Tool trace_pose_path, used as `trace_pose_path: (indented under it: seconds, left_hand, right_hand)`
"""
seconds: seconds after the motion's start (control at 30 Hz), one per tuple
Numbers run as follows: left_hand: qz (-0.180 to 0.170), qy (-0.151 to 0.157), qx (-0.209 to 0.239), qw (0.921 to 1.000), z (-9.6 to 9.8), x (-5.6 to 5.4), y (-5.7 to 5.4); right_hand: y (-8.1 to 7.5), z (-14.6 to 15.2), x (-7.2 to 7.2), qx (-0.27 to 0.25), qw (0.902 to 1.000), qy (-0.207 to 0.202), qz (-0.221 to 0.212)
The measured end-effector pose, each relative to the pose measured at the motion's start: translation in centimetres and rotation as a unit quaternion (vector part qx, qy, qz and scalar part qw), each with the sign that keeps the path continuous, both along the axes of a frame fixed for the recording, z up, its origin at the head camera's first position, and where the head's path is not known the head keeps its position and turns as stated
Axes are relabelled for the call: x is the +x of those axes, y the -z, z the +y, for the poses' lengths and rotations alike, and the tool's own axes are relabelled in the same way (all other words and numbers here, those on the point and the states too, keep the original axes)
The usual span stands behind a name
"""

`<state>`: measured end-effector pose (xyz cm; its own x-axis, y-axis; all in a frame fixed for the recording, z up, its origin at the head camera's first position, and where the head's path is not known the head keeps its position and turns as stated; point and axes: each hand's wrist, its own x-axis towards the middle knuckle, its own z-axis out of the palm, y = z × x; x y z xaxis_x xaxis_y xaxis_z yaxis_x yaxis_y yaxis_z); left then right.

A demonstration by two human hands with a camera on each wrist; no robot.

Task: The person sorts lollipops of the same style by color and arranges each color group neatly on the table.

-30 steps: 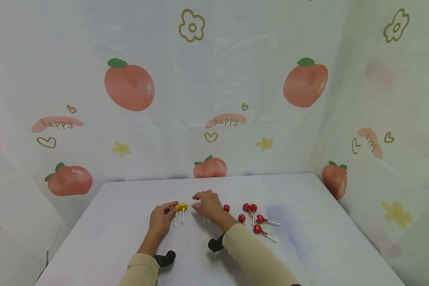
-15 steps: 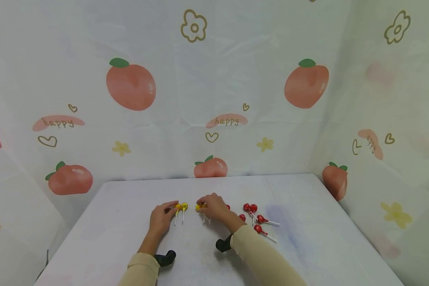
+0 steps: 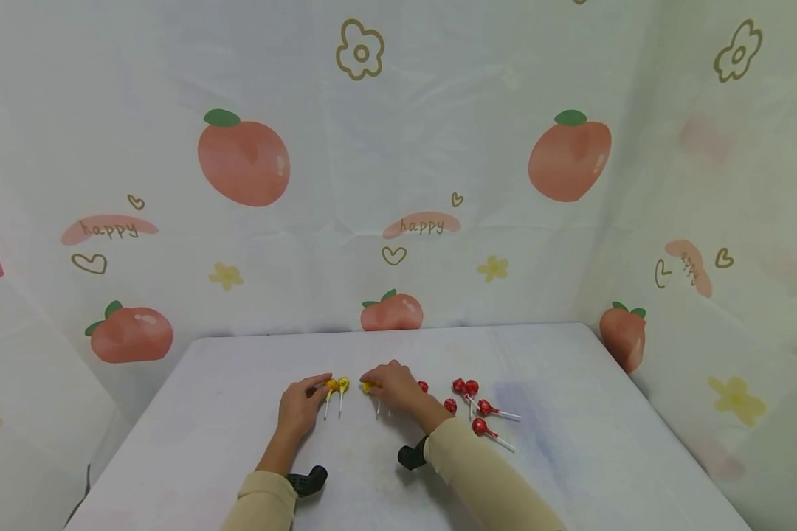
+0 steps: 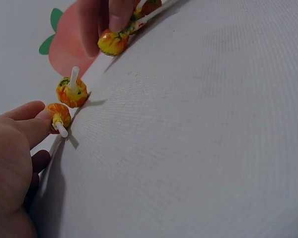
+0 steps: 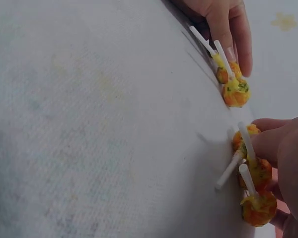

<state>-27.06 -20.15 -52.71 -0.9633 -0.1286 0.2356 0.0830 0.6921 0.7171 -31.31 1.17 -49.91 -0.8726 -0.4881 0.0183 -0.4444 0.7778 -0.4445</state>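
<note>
Fingers [image 4: 121, 12] over the white table [image 3: 345, 472] — step, as judged: setting one colour in a row; next move likely called for a gentle leftward slide. Right hand [image 3: 396, 387] arched palm-down, pinching a yellow lollipop [image 3: 367, 386], two more [image 5: 260, 212] beside its fingers. Left hand [image 3: 299, 407] pinched another [image 3: 332, 384] — neighbour [image 3: 343, 383] just right of its fingertips. Red lollipops [image 3: 480, 425] lay right of the right-hand fingers. Left pair's sticks [image 3: 326, 410] pointed wristward.

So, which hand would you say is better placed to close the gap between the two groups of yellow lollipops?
Probably the right hand: its grip is on the right yellow group, so it could draw that leftward. The left hand pinches only the outer lollipop of the left pair, which it could steady.
</note>
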Motion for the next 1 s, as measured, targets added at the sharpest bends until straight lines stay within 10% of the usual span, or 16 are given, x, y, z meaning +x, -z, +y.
trace_pose_path:
  seconds: [1.0]
  left_hand:
    - [0.011, 0.001, -0.004, 0.9999, 0.0, 0.0, 0.1]
  right_hand:
    - [-0.6, -2.4, -0.2, -0.101, 0.9902, 0.095, -0.014]
